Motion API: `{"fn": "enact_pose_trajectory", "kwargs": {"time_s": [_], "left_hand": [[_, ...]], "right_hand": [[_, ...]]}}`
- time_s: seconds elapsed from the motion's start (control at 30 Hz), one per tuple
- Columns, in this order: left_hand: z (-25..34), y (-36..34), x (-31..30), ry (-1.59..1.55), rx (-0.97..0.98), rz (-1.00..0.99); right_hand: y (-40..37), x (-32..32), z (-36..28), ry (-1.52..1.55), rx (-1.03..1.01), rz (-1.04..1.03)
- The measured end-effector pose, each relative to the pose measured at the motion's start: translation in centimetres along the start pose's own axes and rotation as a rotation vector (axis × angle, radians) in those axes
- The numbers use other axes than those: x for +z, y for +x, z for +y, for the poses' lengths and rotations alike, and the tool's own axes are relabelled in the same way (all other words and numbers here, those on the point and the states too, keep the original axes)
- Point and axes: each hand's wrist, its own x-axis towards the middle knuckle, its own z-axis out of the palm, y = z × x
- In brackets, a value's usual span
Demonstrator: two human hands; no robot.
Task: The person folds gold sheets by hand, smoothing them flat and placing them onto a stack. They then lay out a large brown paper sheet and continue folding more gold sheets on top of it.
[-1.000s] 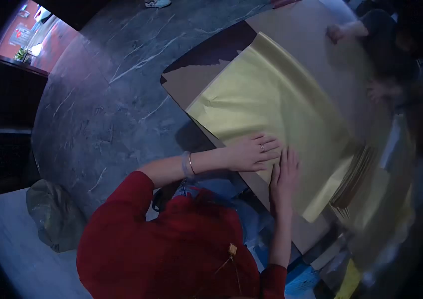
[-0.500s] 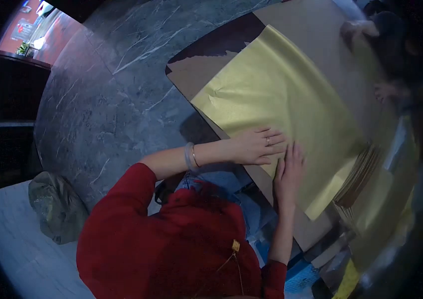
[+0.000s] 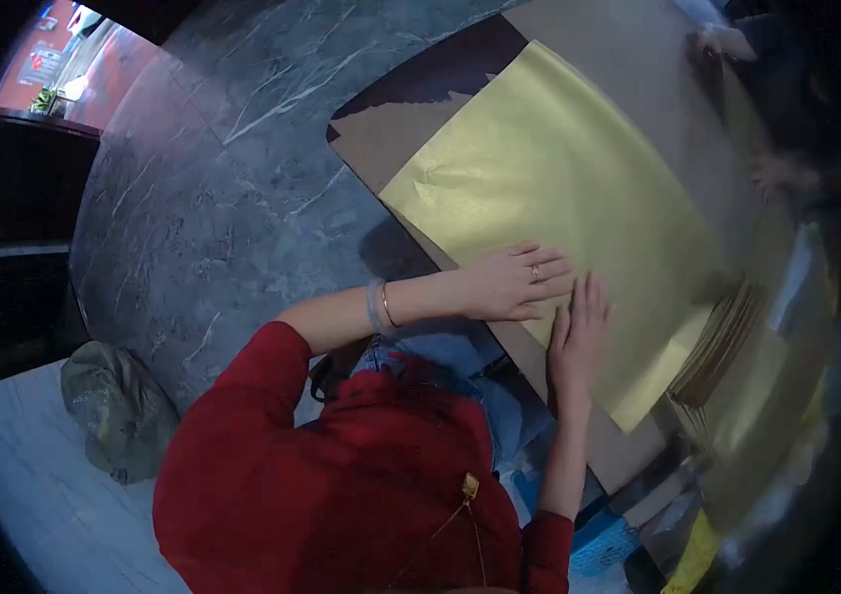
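I have the left hand (image 3: pixel 514 282) and right hand (image 3: pixel 579 337) open, palms flat on the gold sheet (image 3: pixel 559 168). It's spread over the cardboard (image 3: pixel 618 59), but I reckon one wrinkled corner needs smoothing.

A dark grey stone floor (image 3: pixel 222 178) with white veins is filling the upper left and middle of the frame, and dim bluish light is lying over it. In the upper left corner a reddish lit opening (image 3: pixel 54 69) is glowing above a dark cabinet (image 3: pixel 4 218). At the lower left a pale slab (image 3: pixel 24 505) is showing, with an olive-green bundle (image 3: pixel 118 406) sitting at its edge.
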Motion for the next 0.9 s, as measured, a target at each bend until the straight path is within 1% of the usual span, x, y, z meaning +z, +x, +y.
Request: {"fn": "enact_pose_trajectory", "kwargs": {"time_s": [0.07,0.2,0.27,0.33,0.43,0.53,0.57,0.63,0.67,0.73,0.8,0.83,0.9], "left_hand": [[0.1,0.0,-0.1,-0.033,-0.033,-0.080],[0.3,0.2,-0.7,-0.022,-0.050,-0.143],[0.3,0.2,-0.8,-0.014,-0.047,-0.119],[0.3,0.1,-1.0,-0.015,-0.055,-0.142],[0.2,0.2,-0.6,0.009,-0.034,-0.080],[0.1,0.1,-0.7,0.005,-0.016,-0.104],[0.0,0.1,0.0,-0.011,0.021,0.072],[0.0,0.0,0.1,-0.014,0.011,0.046],[0.0,0.1,-0.1,-0.014,0.006,0.023],[0.0,0.2,-0.6,-0.028,0.020,0.026],[0.2,0.2,-1.0,-0.028,-0.026,-0.114],[0.2,0.2,-0.7,-0.003,-0.017,-0.057],[0.1,0.0,-0.1,0.010,-0.022,-0.073]], "right_hand": [[-0.1,0.3,0.3,-0.012,-0.011,0.011],[0.1,-0.3,-0.2,0.010,-0.001,-0.005],[0.0,0.1,0.2,-0.023,-0.031,0.015],[0.1,0.2,0.4,-0.014,-0.027,0.012],[-0.1,0.3,0.4,0.016,-0.025,0.012],[-0.2,0.5,0.5,-0.012,-0.031,0.018],[-0.2,0.6,0.5,-0.006,-0.027,0.027],[-0.2,0.6,0.4,0.004,-0.017,0.043],[-0.1,0.4,0.5,0.006,-0.015,0.016],[-0.1,0.4,0.4,0.013,-0.017,0.024],[-0.2,0.2,0.2,0.021,-0.019,0.032],[-0.1,-0.1,0.0,0.023,-0.014,0.035],[-0.1,-0.1,-0.2,0.028,-0.009,0.036]]}}
